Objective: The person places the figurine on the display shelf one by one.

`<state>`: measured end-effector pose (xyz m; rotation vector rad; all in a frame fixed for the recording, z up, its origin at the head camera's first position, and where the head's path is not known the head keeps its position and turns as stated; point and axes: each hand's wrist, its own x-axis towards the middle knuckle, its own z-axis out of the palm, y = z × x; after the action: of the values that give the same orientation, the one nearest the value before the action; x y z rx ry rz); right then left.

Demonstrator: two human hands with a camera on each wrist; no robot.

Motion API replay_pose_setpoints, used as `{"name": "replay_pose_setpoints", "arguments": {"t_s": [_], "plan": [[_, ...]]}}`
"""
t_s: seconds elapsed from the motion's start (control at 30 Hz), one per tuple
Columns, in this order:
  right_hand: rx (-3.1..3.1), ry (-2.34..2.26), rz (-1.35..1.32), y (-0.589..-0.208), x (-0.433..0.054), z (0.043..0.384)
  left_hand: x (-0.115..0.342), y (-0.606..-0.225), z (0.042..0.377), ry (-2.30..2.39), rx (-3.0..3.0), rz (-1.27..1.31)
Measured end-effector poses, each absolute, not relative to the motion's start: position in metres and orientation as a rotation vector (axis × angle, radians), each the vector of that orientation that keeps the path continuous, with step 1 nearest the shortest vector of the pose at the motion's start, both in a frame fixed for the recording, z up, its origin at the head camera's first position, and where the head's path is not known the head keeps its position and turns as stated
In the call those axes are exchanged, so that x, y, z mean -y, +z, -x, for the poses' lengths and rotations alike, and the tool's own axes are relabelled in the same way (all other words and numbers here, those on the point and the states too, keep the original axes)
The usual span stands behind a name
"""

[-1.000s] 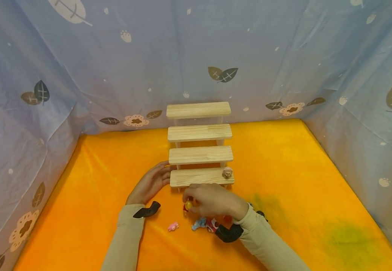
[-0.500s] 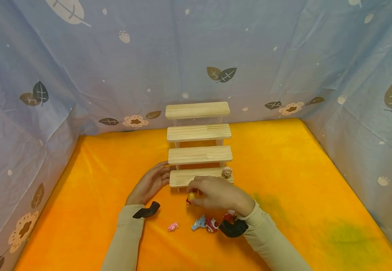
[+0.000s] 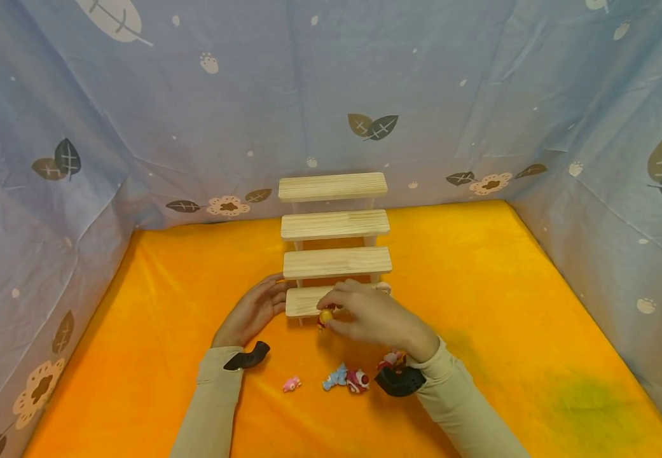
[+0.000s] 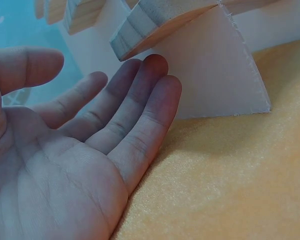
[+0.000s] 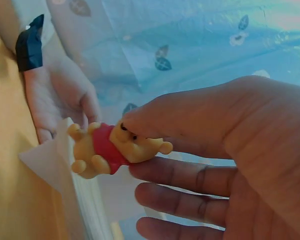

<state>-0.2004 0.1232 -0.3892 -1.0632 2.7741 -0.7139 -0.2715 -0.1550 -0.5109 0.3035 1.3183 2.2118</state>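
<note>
We identify the held item as a small yellow plastic bear figurine with a red shirt. We grip it by the head between the thumb and forefinger of the right hand; the remaining fingers of this hand extend past it, slightly apart. The figurine is at the front edge of the lowest board of a four-tier stand of pale wood; we cannot tell whether its feet touch the wood.

We hold the left hand palm-exposed, fingers extended and thumb apart, at the left end of the stand. Its fingertips sit beneath the lowest board, beside a white side panel; we cannot confirm contact.

Behind the right hand, we note a pinkish figure on the lowest board, mostly hidden. Nearer to us than both hands, on the orange plush cloth, lie a small pink figurine, a light-blue figurine and a magenta-and-white figurine, the last two side by side. A red-and-white figurine lies by the right wrist, partly covered by a black wrist mount
</note>
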Motion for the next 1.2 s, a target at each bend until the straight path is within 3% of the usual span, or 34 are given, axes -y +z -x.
{"name": "replay_pose_setpoints", "arguments": {"t_s": [1.2], "plan": [[-3.033, -0.813, 0.842, -0.385, -0.150, 0.219, 0.157, -0.516, 0.270, 2.136, -1.483, -0.332]]}}
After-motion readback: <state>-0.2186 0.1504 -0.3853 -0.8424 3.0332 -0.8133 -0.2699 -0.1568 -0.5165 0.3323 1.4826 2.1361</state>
